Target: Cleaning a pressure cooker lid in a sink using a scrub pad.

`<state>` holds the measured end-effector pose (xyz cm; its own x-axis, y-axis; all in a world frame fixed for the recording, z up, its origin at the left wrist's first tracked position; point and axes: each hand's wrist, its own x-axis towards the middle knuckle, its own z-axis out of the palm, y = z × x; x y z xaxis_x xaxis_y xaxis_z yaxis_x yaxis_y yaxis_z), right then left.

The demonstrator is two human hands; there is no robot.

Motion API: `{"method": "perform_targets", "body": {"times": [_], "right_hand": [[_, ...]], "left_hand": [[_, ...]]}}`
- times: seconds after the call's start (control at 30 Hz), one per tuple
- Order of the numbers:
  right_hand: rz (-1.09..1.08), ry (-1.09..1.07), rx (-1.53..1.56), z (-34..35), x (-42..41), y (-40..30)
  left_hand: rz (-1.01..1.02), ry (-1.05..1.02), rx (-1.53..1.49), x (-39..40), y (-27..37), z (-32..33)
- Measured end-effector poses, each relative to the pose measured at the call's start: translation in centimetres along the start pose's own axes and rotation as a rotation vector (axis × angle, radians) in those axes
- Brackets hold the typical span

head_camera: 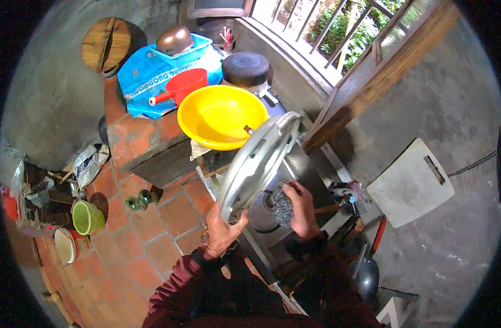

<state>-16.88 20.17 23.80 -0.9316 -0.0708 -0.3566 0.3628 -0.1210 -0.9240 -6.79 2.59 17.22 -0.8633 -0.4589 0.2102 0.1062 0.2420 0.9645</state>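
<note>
My left hand (224, 229) grips the near rim of a metal pressure cooker lid (254, 160), which is tilted up on its edge. A small brown-tipped fitting juts from the lid's left face. In my right hand (303, 211) is a grey steel wool scourer (282, 207), held just right of the lid's lower part. Below both hands lies a metal sink (271, 242) with a round drain in its floor; the lid hides part of it. Behind the lid, a yellow plastic basin (222, 117) rests at the counter's edge.
On the brick counter (138, 141) are a red dipper (189, 87), a blue basket (189, 55) and a dark pan (245, 69). A white cutting board (412, 184) stands against the right wall. Green bottles (136, 203) and buckets (88, 217) stand on the tiled floor at left.
</note>
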Motion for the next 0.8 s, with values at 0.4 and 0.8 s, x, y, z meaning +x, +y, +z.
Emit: {"method": "perform_targets", "body": {"times": [0.4, 0.8], "right_hand": [[0.013, -0.006, -0.237, 0.2, 1.5, 4.9], [-0.119, 0.029, -0.486, 0.8, 1.9, 4.8]], "left_hand": [[0.058, -0.017, -0.104, -0.9, 1.2, 0.7], [0.070, -0.013, -0.075, -2.0, -1.5, 0.4]]}}
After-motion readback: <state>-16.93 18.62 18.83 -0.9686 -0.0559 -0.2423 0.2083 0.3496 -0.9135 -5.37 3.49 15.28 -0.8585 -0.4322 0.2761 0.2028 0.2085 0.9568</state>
